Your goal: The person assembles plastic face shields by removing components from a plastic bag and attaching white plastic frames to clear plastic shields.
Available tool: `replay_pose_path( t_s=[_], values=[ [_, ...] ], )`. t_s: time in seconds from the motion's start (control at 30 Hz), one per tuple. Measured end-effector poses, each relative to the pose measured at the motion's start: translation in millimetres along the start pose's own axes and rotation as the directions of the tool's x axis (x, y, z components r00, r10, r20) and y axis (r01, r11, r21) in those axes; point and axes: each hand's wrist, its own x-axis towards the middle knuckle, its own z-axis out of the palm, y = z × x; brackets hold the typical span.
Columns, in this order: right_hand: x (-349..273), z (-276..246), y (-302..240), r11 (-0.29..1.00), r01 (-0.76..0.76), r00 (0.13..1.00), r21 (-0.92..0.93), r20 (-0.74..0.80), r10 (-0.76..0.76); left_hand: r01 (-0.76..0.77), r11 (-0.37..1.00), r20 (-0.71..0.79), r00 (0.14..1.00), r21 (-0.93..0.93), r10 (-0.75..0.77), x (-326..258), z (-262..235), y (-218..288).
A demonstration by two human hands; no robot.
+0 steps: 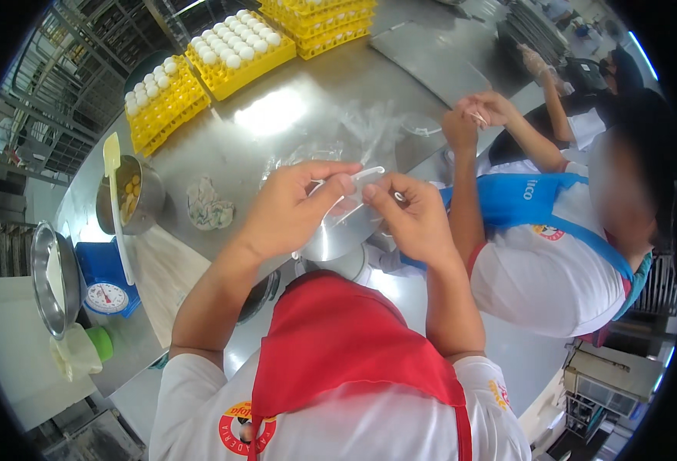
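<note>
My left hand (288, 207) and my right hand (411, 215) are raised together above a round steel bowl (338, 234). Both pinch a thin clear plastic glove or film (357, 180) between thumb and fingers. Below them I see my red apron and white shirt. More crumpled clear plastic (369, 127) lies on the steel table (277, 115) just beyond my hands.
Yellow trays of white eggs (235, 46) stand at the far table edge. A pot of yolks with a spatula (127, 196), a blue scale (106, 288) and a steel bowl (54, 276) sit left. A co-worker in a blue apron (538, 230) stands right, hands raised.
</note>
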Motion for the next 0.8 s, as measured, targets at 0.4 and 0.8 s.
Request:
replay_pose_path(
  t_s=[0.4, 0.8],
  values=[
    [-5.9, 5.3, -7.5, 0.983, 0.178, 0.975, 0.052, -0.145, -0.169, -0.187, 0.981, -0.081, 0.980, -0.050, 0.183, -11.1, 13.5, 5.6],
    [-2.0, 1.5, -9.8, 0.970, 0.242, 0.962, 0.010, -0.133, -0.238, -0.163, 0.980, -0.090, 0.984, -0.111, 0.154, -9.8, 16.8, 10.6]
  ],
)
